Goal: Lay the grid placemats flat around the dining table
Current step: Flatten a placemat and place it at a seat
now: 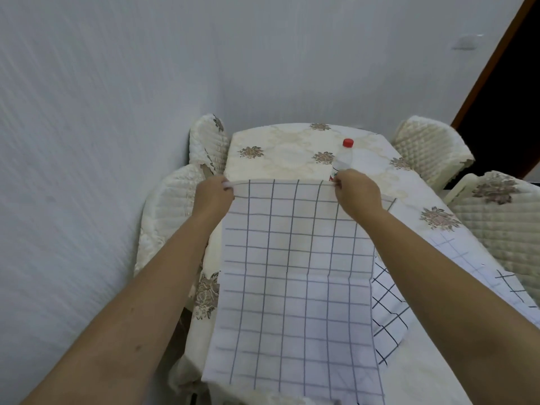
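Note:
A white placemat with a grey grid (292, 287) hangs stretched out over the near part of the dining table (280, 153). My left hand (211, 197) pinches its far left corner. My right hand (358, 194) pinches the far edge near the right corner. The mat's near end droops past the table's front edge. Under my right forearm lie other grid placemats (391, 314), one with darker lines, partly hidden by the arm and by the held mat.
A clear plastic bottle with a red cap (343, 159) stands just beyond my right hand. Quilted cream chairs flank the table: two at the left (172, 206) against the wall, two at the right (432, 147). A dark doorway is at the upper right.

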`<state>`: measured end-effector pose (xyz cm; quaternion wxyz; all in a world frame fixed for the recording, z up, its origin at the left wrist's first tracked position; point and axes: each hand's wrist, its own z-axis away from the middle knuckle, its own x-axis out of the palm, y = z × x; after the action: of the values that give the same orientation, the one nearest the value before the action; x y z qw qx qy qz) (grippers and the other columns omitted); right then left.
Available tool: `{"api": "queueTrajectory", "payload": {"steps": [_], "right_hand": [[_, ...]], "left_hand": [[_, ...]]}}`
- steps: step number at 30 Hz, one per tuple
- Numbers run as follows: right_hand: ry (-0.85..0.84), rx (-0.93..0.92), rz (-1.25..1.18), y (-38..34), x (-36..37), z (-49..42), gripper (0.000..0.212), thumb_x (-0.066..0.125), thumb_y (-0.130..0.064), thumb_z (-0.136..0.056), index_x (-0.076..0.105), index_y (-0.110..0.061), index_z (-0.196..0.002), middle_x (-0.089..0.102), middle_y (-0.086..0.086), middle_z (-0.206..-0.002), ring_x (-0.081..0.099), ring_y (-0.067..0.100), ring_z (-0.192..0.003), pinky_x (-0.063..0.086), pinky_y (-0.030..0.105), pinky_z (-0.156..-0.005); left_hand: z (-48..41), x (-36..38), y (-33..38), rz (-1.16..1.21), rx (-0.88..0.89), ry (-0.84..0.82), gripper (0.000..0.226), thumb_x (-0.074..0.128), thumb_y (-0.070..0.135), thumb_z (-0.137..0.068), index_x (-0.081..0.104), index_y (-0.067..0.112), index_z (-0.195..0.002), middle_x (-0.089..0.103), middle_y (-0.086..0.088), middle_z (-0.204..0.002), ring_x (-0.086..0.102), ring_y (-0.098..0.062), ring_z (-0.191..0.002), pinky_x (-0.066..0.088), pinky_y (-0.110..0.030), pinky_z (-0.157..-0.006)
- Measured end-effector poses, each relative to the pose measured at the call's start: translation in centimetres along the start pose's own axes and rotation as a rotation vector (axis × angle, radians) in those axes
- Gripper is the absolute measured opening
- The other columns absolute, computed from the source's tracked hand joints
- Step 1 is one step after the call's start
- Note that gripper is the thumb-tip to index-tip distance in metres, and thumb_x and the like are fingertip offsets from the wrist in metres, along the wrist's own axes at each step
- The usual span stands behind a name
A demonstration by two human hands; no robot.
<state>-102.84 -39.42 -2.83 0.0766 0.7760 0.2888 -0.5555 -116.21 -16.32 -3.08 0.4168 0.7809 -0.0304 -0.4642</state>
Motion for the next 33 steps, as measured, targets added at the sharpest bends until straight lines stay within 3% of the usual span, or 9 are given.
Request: {"api": "queueTrajectory", "payload": {"steps": [3, 5, 9, 13, 17, 20, 22, 28, 33], "right_hand": [[0.139, -0.041, -0.004, 0.0, -0.4, -0.6, 0.02, 0.046, -0.001, -0.087, 0.064, 0.0, -0.095, 0.062, 0.018, -0.092, 0.056, 0.037, -0.084, 0.042, 0.037, -0.066], [0.142, -0.066, 0.008, 0.1, 0.0, 0.1, 0.018, 0.047, -0.001, -0.087, 0.063, 0.002, -0.094, 0.062, 0.02, -0.091, 0.056, 0.037, -0.082, 0.039, 0.036, -0.063], [-0.018, -0.086, 0.032, 0.4, 2.8, 3.6, 0.017, 0.049, -0.004, -0.086, 0.063, 0.0, -0.094, 0.061, 0.018, -0.095, 0.055, 0.036, -0.088, 0.041, 0.036, -0.067], [-0.232, -0.08, 0.004, 0.5, 6.0, 8.0, 0.018, 0.049, -0.008, -0.087, 0.065, -0.003, -0.094, 0.06, 0.015, -0.099, 0.055, 0.034, -0.093, 0.044, 0.036, -0.071], [-0.405, -0.067, -0.008, 0.4, 8.1, 11.8, 0.018, 0.049, -0.012, -0.089, 0.064, -0.005, -0.096, 0.058, 0.011, -0.102, 0.054, 0.029, -0.096, 0.045, 0.035, -0.076], [-0.539, -0.04, -0.029, -0.1, 9.3, 13.6, 0.018, 0.049, -0.013, -0.088, 0.064, -0.007, -0.098, 0.057, 0.01, -0.107, 0.054, 0.027, -0.097, 0.045, 0.033, -0.076], [-0.618, -0.009, -0.049, -0.5, 10.0, 14.3, 0.018, 0.049, -0.013, -0.088, 0.063, -0.008, -0.099, 0.056, 0.009, -0.11, 0.055, 0.025, -0.097, 0.045, 0.031, -0.076], [-0.715, 0.082, -0.067, -1.2, 11.8, 16.0, 0.018, 0.049, -0.012, -0.089, 0.062, -0.009, -0.101, 0.054, 0.009, -0.113, 0.052, 0.022, -0.088, 0.044, 0.029, -0.076], [-0.753, 0.175, -0.11, -1.1, 12.4, 16.1, 0.02, 0.051, -0.017, -0.089, 0.062, -0.007, -0.102, 0.059, 0.009, -0.11, 0.05, 0.018, -0.084, 0.043, 0.026, -0.072]], "left_hand": [[-0.1, -0.1, 0.2, 0.081, 0.008, 0.035, 0.014, 0.047, 0.008, -0.09, 0.056, 0.001, -0.082, 0.058, -0.01, -0.084, 0.049, -0.019, -0.075, 0.035, -0.025, -0.051], [0.5, 0.4, -0.6, 0.083, -0.004, -0.003, 0.015, 0.046, 0.009, -0.09, 0.053, 0.003, -0.078, 0.058, -0.011, -0.084, 0.049, -0.02, -0.073, 0.035, -0.025, -0.051], [3.1, 2.1, -3.2, 0.042, -0.056, -0.126, 0.019, 0.046, 0.009, -0.092, 0.06, -0.003, -0.094, 0.053, -0.008, -0.076, 0.044, -0.018, -0.065, 0.031, -0.025, -0.05], [5.7, 4.0, -6.9, 0.034, -0.167, -0.265, 0.018, 0.049, 0.01, -0.092, 0.062, 0.003, -0.1, 0.062, -0.014, -0.099, 0.051, -0.022, -0.082, 0.039, -0.028, -0.067], [8.4, 5.1, -9.8, 0.056, -0.26, -0.333, 0.018, 0.05, 0.003, -0.088, 0.063, 0.003, -0.101, 0.06, -0.013, -0.102, 0.052, -0.022, -0.085, 0.04, -0.027, -0.068], [9.8, 5.6, -11.6, 0.011, -0.327, -0.377, 0.018, 0.045, 0.004, -0.088, 0.062, 0.009, -0.091, 0.059, -0.012, -0.098, 0.052, -0.025, -0.081, 0.044, -0.029, -0.066], [10.3, 5.9, -12.4, -0.037, -0.361, -0.358, 0.022, 0.041, 0.004, -0.087, 0.062, 0.008, -0.091, 0.061, -0.016, -0.1, 0.055, -0.028, -0.083, 0.048, -0.034, -0.072], [11.6, 6.6, -14.9, -0.085, -0.44, -0.416, 0.029, 0.038, -0.001, -0.087, 0.064, 0.004, -0.1, 0.059, -0.017, -0.116, 0.054, -0.033, -0.104, 0.05, -0.038, -0.084], [11.7, 7.1, -16.4, -0.091, -0.467, -0.442, 0.034, 0.038, -0.005, -0.085, 0.065, 0.007, -0.102, 0.06, -0.015, -0.118, 0.054, -0.031, -0.106, 0.047, -0.035, -0.086]]}}
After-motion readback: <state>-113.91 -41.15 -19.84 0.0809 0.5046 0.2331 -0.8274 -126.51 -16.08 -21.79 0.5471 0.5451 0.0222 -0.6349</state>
